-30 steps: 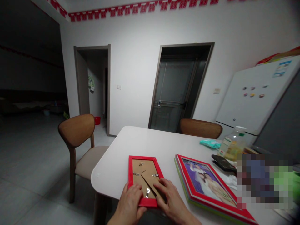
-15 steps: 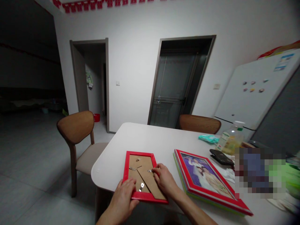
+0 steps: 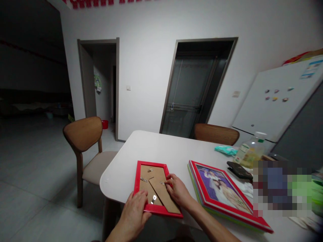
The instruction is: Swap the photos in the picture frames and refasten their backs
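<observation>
On white tabletop (image 3: 161, 146), red frame (image 3: 138, 178) lies between both hands.

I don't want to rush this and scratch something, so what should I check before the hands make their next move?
1. Red frame lying back side up: ok.
2. Left hand on the frame's near left corner: ok.
3. Right hand at the right-hand metal clip: ok.
4. Framed photo stack apart from the red frame: ok.
5. Frame's near edge fully supported by the table: cannot tell.
</observation>
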A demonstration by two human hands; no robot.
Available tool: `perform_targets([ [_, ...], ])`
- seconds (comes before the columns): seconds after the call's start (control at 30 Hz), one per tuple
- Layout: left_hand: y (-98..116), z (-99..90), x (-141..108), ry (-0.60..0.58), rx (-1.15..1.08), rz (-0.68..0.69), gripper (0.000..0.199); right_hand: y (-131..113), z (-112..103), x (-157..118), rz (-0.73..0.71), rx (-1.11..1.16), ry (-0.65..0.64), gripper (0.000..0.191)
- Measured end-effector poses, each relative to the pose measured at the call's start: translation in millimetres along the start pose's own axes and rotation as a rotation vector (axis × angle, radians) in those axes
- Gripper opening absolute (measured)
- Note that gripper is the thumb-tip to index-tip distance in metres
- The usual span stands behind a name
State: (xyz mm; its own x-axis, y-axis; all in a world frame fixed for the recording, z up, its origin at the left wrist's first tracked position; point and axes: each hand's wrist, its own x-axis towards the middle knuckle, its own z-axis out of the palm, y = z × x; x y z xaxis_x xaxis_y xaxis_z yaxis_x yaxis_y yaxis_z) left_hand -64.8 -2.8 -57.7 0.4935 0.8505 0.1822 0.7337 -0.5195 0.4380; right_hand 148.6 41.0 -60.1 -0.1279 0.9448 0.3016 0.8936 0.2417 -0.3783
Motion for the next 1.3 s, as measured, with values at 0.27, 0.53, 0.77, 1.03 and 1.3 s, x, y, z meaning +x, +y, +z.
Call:
perform_targets([
  [0.27,-1,-2.3,0,0.002,0.002,0.027,0.045,0,5,1,0.114,0.019,0.046,0.023],
  [0.53,-6,1.4,0,0.035,-0.013,0.045,0.049,0,3,6,0.205,-0.008,0.062,0.020],
  [0.77,-5,-2.5,-2,0.034,-0.060,0.048,0.045,-40,-10,-22,-0.152,0.027,-0.071,0.023],
  [1.03,-7,-0.2,-2,0.050,-0.068,0.066,0.046,-68,-16,-44,-0.325,0.031,-0.188,0.019],
  [1.3,-4,-5.6,-2,0.011,-0.089,0.032,0.047,-61,0,-20,-0.237,0.115,-0.158,0.028],
])
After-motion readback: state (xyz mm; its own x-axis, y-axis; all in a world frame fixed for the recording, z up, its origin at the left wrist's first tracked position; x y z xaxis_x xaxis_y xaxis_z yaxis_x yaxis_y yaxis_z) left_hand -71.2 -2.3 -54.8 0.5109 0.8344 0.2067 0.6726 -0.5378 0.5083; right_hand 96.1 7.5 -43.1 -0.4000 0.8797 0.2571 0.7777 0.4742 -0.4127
